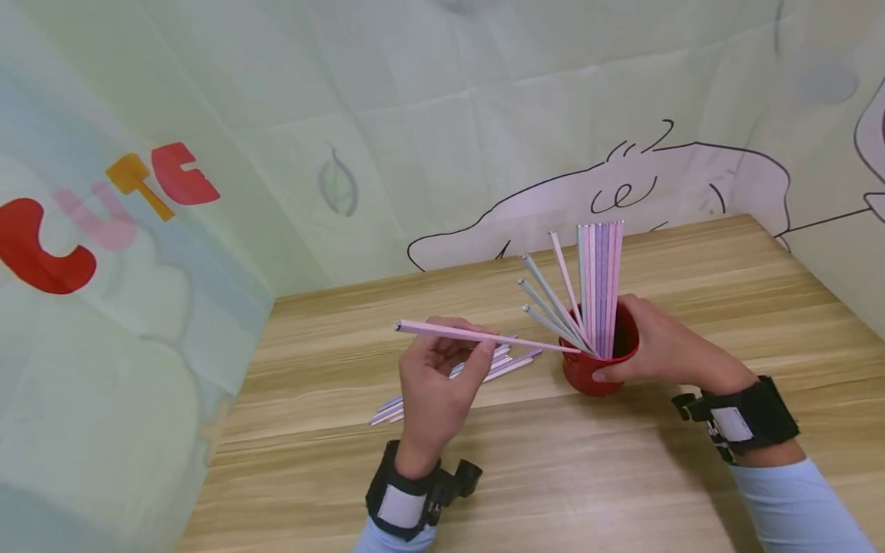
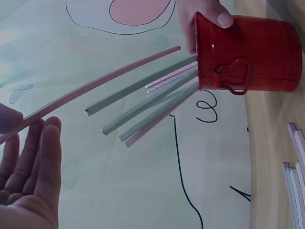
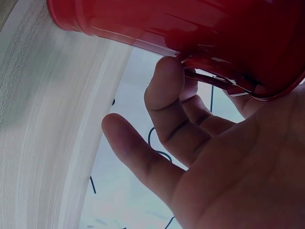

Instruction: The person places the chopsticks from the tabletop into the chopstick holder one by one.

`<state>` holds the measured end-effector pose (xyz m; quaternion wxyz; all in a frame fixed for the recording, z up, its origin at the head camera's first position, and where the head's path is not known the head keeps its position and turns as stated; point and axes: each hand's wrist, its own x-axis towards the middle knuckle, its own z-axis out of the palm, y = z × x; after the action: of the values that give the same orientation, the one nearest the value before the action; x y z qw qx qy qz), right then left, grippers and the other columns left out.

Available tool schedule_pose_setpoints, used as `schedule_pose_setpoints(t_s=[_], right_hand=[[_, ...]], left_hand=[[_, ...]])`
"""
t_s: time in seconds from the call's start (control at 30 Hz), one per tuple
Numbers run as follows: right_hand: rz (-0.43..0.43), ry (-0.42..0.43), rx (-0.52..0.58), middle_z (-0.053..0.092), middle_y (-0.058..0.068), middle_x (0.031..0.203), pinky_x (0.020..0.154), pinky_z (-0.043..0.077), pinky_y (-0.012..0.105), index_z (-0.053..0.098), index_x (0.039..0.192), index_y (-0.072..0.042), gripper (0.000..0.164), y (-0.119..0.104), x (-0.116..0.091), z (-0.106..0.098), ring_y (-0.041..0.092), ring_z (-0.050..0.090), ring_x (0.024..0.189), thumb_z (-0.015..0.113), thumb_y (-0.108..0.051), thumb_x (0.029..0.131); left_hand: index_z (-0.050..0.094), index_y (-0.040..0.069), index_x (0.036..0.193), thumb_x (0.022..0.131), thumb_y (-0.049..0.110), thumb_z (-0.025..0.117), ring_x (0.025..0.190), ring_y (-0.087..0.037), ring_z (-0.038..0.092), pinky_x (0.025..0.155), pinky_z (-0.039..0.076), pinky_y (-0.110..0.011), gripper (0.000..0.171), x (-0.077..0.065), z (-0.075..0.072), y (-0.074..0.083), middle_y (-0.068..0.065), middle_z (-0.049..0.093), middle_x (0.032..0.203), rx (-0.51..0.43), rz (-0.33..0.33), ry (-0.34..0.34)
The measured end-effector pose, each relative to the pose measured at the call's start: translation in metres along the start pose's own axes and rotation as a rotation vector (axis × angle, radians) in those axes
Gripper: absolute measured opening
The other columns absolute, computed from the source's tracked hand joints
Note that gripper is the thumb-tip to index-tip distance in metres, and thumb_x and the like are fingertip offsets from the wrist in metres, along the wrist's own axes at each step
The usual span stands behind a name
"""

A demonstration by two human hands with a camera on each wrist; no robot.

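My left hand (image 1: 435, 395) pinches a slim pink stick (image 1: 449, 332) between thumb and fingers. The stick lies nearly level, its thin end pointing right and overlapping the rim of a small red metal bucket (image 1: 582, 378) in the head view; in the left wrist view that tip (image 2: 177, 48) appears short of the opening. My right hand (image 1: 660, 346) grips the bucket at its right side, thumb over the front of the rim. Its fingers (image 3: 167, 95) reach by the wire handle (image 3: 207, 78). Pink, purple and grey-green sticks (image 1: 600, 284) stand in the bucket, several leaning left.
More pale and purple sticks (image 1: 508, 367) lie in a loose pile on the wooden table (image 1: 311, 369), partly behind my left hand. A printed cloth backdrop (image 1: 373, 153) rises along the table's back and left edges.
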<state>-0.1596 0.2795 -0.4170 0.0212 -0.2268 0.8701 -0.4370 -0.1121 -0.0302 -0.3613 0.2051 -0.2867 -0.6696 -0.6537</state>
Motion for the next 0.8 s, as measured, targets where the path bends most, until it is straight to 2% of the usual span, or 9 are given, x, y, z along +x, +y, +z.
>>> schedule_pose_setpoints(t_s=[0.27,0.53,0.67,0.8], right_hand=[[-0.005,0.001,0.001,0.062,0.006,0.123,0.086,0.056,0.041,0.046,0.134,-0.008,0.086,0.000,0.001,0.001,0.023,0.060,0.107,0.096,-0.030,0.068],[0.005,-0.003,0.007,0.061,0.006,0.123,0.086,0.056,0.042,0.046,0.135,-0.008,0.086,-0.001,0.000,0.000,0.025,0.059,0.107,0.095,-0.031,0.069],[0.001,-0.004,0.006,0.061,0.006,0.124,0.087,0.056,0.042,0.046,0.135,-0.009,0.085,0.001,0.000,0.000,0.024,0.059,0.108,0.095,-0.031,0.068],[-0.010,0.002,-0.009,0.061,0.006,0.124,0.088,0.055,0.043,0.046,0.135,-0.009,0.087,0.001,0.000,0.000,0.023,0.059,0.108,0.096,-0.031,0.067]], left_hand=[[0.067,-0.005,0.105,0.091,-0.003,0.069,0.081,-0.031,0.072,0.070,0.061,-0.035,0.014,0.003,0.011,-0.002,-0.015,0.073,0.094,-0.018,0.017,0.019],[0.071,-0.001,0.104,0.092,0.003,0.072,0.080,-0.022,0.072,0.070,0.061,-0.037,0.013,0.003,0.022,-0.009,-0.011,0.075,0.095,0.052,0.030,0.013],[0.074,0.003,0.105,0.093,0.009,0.073,0.080,-0.016,0.071,0.071,0.060,-0.033,0.014,0.003,0.028,-0.014,-0.006,0.076,0.097,0.140,0.047,-0.004],[0.076,0.002,0.105,0.093,0.010,0.074,0.079,-0.010,0.070,0.071,0.059,-0.025,0.015,0.004,0.035,-0.020,-0.004,0.076,0.096,0.307,0.097,-0.043]])
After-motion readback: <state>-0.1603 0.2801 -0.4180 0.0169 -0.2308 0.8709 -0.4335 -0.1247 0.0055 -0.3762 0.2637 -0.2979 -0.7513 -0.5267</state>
